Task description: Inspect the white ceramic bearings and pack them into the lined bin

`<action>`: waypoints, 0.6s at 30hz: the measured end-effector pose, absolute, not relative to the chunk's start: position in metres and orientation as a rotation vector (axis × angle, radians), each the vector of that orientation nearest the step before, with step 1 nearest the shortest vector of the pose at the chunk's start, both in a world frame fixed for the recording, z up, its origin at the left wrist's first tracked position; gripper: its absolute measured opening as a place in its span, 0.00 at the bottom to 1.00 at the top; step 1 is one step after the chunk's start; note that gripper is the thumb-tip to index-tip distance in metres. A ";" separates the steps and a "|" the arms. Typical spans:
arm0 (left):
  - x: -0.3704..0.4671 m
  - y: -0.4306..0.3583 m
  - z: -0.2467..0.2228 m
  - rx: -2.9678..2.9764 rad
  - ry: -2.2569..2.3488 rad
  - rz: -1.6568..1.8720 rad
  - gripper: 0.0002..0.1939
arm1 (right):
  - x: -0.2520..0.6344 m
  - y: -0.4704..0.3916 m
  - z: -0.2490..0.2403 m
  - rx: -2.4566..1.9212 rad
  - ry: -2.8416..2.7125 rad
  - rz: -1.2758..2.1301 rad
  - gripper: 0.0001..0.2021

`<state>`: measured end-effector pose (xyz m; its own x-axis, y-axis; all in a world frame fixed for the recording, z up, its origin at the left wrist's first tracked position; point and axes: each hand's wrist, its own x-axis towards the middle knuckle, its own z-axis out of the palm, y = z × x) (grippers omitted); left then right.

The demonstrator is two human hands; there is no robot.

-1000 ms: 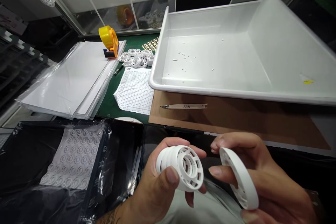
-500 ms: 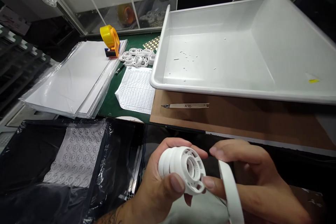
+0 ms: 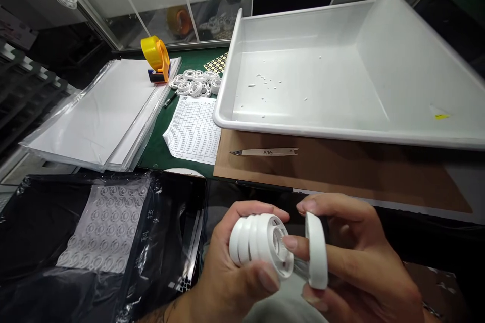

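Note:
Wrapped around a short stack of white plastic rings [image 3: 250, 238] is my left hand [image 3: 231, 267], its thumb pressing the near side. The end ring faces right and shows a slotted, toothed centre. Just right of the stack, my right hand [image 3: 364, 252] grips a single white plastic ring [image 3: 317, 251], seen nearly edge-on. One right fingertip reaches past that ring and touches the end face of the stack. Both hands are over my lap, in front of the table edge.
A large white tray [image 3: 303, 128] holds small white scraps. Before it lies a craft knife [image 3: 267, 152] on brown board [image 3: 341, 161]. Further left are loose white rings [image 3: 195, 83], a printed sheet [image 3: 193, 128], a tape dispenser [image 3: 157, 60], bagged white sheets [image 3: 91, 111] and plastic-wrapped rings [image 3: 102, 227].
Another ring now sits on the stack in my left hand. My right hand has shifted slightly left, and its ring is turned more upright, closer to the stack.

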<state>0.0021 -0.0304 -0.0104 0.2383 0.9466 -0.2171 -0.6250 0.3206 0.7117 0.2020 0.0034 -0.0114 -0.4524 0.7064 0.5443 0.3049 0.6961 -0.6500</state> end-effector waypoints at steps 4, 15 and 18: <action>0.005 -0.031 -0.010 0.613 0.730 1.217 0.25 | 0.199 0.002 -0.004 -0.778 -1.997 0.569 0.10; -0.003 -0.029 -0.015 0.468 0.899 1.196 0.26 | 0.257 0.078 -0.070 -1.346 -2.161 0.042 0.19; -0.006 -0.027 -0.012 0.332 0.911 1.214 0.25 | 0.246 0.084 -0.058 -1.362 -2.233 -0.099 0.19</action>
<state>-0.0061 -0.0265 -0.0123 0.0617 0.9046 -0.4218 -0.6581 0.3546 0.6642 0.2461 0.0842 -0.0583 -0.3609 0.8091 0.4638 0.8470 0.4925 -0.2000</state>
